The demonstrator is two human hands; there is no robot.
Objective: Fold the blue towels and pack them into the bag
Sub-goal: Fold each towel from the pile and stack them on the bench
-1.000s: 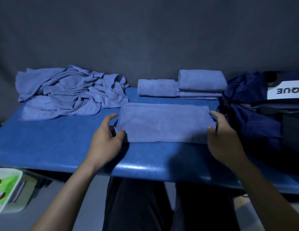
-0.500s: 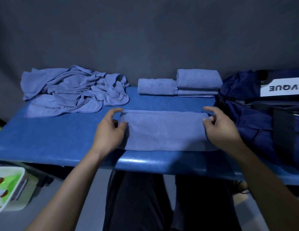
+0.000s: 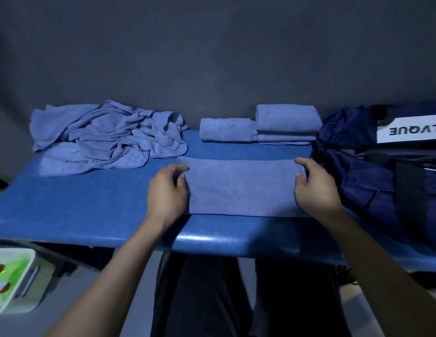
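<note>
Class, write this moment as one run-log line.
stage: folding | left hand: pinches towel left end | right hand: pinches right end | folded towels: behind | bag: right

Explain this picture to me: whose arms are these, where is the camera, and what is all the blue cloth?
There is no machine here: a person wears a camera on the head, looking down at their own two arms. The left hand and right hand each grip one end of a half-folded towel lying on a blue padded table. At the back left lies a heap of unfolded towels; at the back middle, folded towels wait in a small stack. At the right stands a dark blue bag, where the towels are to be packed.
</note>
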